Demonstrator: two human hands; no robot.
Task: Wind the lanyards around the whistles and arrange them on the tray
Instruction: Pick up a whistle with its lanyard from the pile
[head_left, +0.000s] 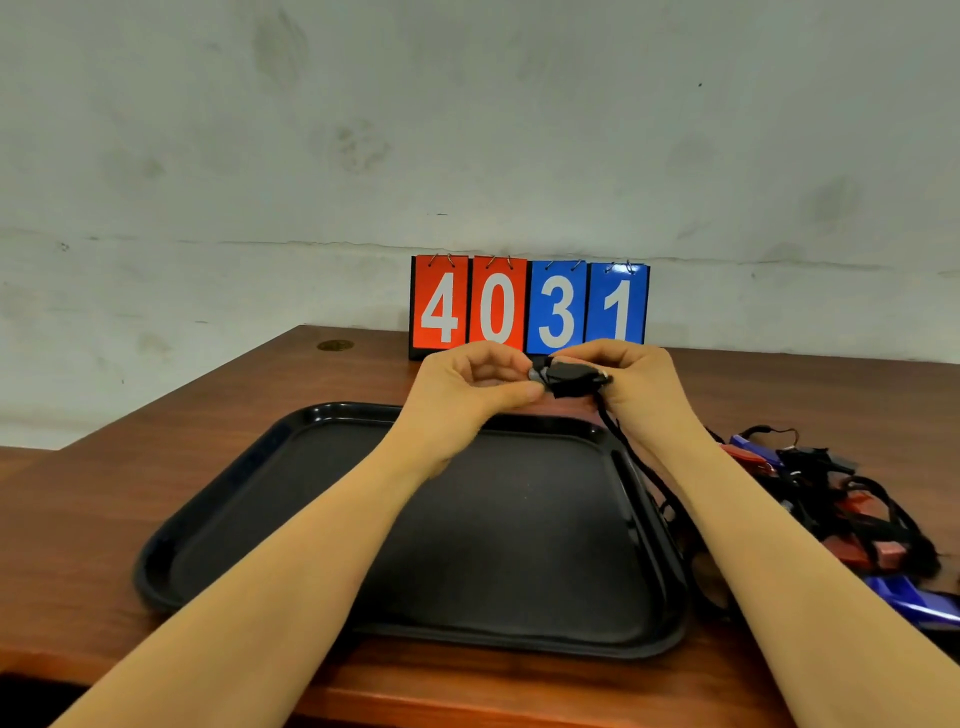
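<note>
Both hands are raised together above the far edge of the tray (218, 499), which lies flat on the wooden table (88, 499) near its front edge. Between them they hold a black whistle (569, 378). The left hand (470, 387) has its fingers curled and its thumb pressed up against the whistle's left end, pinching it there. The right hand (636, 387) is curled over the whistle's right end, with the fingertips closed on it from above. A black lanyard (631, 457) is partly wrapped around the whistle's body; its loose length hangs down from the right end, passes in front of the right wrist and runs down along the tray's right edge to the table.

To the right of the tray, near the table's right edge, lies a tangled pile of whistles (841, 499) in red and blue with black cords knotted among them; how many there are cannot be told. The right forearm crosses in front of part of that pile.

At the table's back edge, against the wall (467, 130), stands a flip scoreboard (530, 306) with two red cards and two blue ones reading 4, 0, 3, 1.
</note>
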